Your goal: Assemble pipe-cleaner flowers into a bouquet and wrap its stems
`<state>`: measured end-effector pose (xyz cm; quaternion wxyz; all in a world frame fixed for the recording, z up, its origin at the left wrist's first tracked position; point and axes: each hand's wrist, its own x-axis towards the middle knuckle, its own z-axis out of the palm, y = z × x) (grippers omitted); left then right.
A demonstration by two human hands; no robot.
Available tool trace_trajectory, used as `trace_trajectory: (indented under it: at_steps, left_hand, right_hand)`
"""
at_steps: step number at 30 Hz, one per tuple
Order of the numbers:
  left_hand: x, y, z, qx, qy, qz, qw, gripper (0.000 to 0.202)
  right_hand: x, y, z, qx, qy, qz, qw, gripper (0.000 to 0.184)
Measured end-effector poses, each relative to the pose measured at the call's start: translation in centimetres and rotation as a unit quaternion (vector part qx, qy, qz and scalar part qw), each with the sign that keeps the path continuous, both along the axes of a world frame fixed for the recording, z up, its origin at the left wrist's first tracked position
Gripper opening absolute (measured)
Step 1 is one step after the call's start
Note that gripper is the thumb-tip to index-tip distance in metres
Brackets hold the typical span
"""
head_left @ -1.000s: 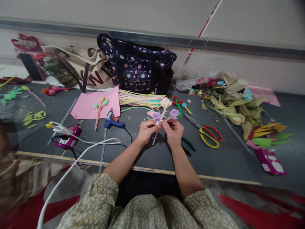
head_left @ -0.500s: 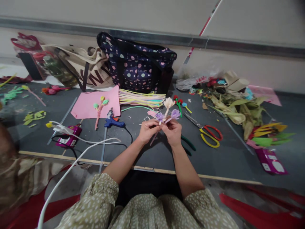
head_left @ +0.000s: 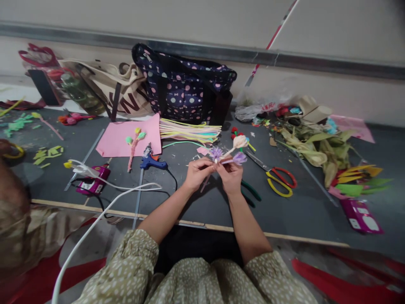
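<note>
Both my hands meet over the dark table (head_left: 303, 211), pinching a small bunch of craft flowers (head_left: 228, 153) with two purple heads and one cream head on thin pink stems. My left hand (head_left: 198, 173) grips the stems from the left, fingers curled. My right hand (head_left: 230, 175) holds the same stems from the right, fingers closed around them. The flower heads lean to the right. Green-handled pliers (head_left: 251, 194) lie just right of my right hand. A blue glue gun (head_left: 152, 161) lies to the left.
Red and yellow scissors (head_left: 280, 179), a bundle of pastel pipe cleaners (head_left: 190, 131), a pink sheet (head_left: 129, 137), a polka-dot bag (head_left: 186, 86), a canvas bag (head_left: 117, 88), dried husks (head_left: 316, 145), a purple box (head_left: 363, 215), a white cable (head_left: 95, 219). Another person's arm (head_left: 15, 202) sits at left.
The flower bunch has tilted from upright toward the right, the cream head swinging down to the right. My hands stayed in about the same spot.
</note>
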<state>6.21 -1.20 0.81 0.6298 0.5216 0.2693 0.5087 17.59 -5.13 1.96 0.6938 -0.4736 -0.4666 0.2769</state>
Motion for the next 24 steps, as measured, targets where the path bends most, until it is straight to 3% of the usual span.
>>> trace_trajectory:
  at_steps: [12, 24]
  left_hand:
    - [0.23, 0.04, -0.25, -0.039, -0.035, -0.025, 0.998, 0.020]
    - [-0.03, 0.75, -0.51, -0.103, -0.066, 0.008, 0.992, 0.020]
  right_hand:
    - [-0.18, 0.29, -0.16, -0.012, -0.001, -0.019, 1.000, 0.015]
    - [0.18, 0.54, -0.83, -0.035, 0.028, -0.030, 0.999, 0.023]
